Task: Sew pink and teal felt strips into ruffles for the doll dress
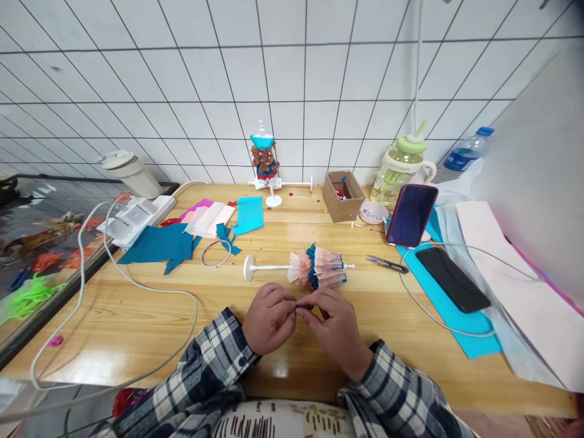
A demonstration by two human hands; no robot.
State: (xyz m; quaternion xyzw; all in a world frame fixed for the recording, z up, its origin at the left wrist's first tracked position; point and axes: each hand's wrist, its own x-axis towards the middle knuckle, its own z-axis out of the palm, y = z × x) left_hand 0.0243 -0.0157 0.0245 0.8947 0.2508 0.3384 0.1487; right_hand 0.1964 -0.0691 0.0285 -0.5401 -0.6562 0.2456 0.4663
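My left hand (pixel 271 319) and my right hand (pixel 335 328) meet at the fingertips above the front of the table, both pinched closed. Whatever lies between the fingers is too small or hidden to make out. Just beyond them, a small white stand (pixel 269 267) lies on its side, its round base to the left. Ruffled peach and teal crepe paper (pixel 316 266) is wrapped around its right part like a skirt. To the right of it lie small thread snips (pixel 387 263). A thin ring (pixel 216 253), perhaps a roll of tape, rests at the left.
Teal paper (pixel 157 246) and pink paper pieces (pixel 210 220) lie left. A dressed figure (pixel 264 161) stands by the tiled wall. Farther right are a cardboard box (pixel 343 204), a bead dish (pixel 373 213), a propped phone (pixel 412 214), a black phone (pixel 451 278) and a jug (pixel 401 167). White cables (pixel 150 291) cross the left.
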